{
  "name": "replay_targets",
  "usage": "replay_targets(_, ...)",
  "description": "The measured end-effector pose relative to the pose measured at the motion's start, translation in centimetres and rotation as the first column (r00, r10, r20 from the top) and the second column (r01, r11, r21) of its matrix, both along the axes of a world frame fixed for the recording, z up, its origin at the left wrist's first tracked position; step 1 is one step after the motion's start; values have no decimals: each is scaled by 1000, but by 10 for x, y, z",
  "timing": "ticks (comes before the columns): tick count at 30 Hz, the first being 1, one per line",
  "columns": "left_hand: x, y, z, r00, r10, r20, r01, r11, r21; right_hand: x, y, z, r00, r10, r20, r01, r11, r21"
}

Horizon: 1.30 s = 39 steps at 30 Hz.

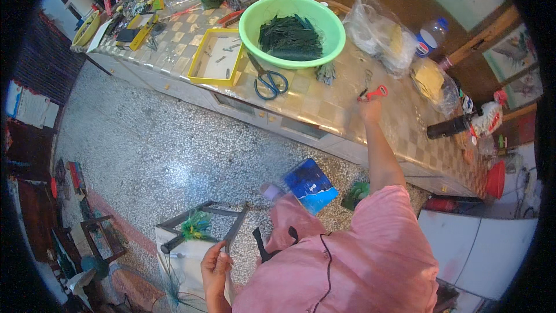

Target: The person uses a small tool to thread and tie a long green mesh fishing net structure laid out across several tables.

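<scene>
Out over the counter, my right hand point(371, 111) is closed at a small red tool point(377, 93) with a metal loop point(366, 80) beside it. My left hand point(216, 268) is low in front of me, thumb and fingers drawn together; anything between them is too small to make out. Close to it is a dark-framed stool point(236, 227) with a green and yellow feathery bunch point(197, 225) on top. Left of my right hand lie large scissors point(270, 85) with dark loop handles. A light green basin point(252, 46) holds a bundle of dark green strands point(289, 38).
A yellow-rimmed tray point(202, 52) carries small metal pieces. Clear plastic bags point(379, 35), a blue-capped bottle point(431, 37) and a black cylinder point(449, 127) line the counter's right side. A blue packet point(311, 185) is on the speckled floor point(145, 133).
</scene>
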<state>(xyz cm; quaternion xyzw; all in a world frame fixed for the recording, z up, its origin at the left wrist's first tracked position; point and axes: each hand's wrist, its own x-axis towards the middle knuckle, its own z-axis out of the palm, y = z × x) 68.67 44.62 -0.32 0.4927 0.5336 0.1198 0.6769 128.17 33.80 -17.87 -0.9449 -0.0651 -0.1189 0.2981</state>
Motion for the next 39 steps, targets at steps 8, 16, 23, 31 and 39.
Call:
replay_targets(8,45,38,-3,997,38,-60,-39,999,-17,20,45,19,996,-51,-71,42,992,-120)
replay_targets(16,42,46,1,997,57,-44,-56,998,15,-29,142,32,993,100,57,-91,984,-152)
replay_targets(23,2,33,4,982,189,26,-190,981,39,-19,149,46,934,136,-331,-180,978,-104)
replay_targets(31,-8,24,-10,963,261,65,-260,965,-12,-40,134,29,951,219,-219,-188,970,155)
replay_targets(39,53,91,-29,964,232,128,-224,972,-72,-224,158,99,301,853,-426,-531,521,668)
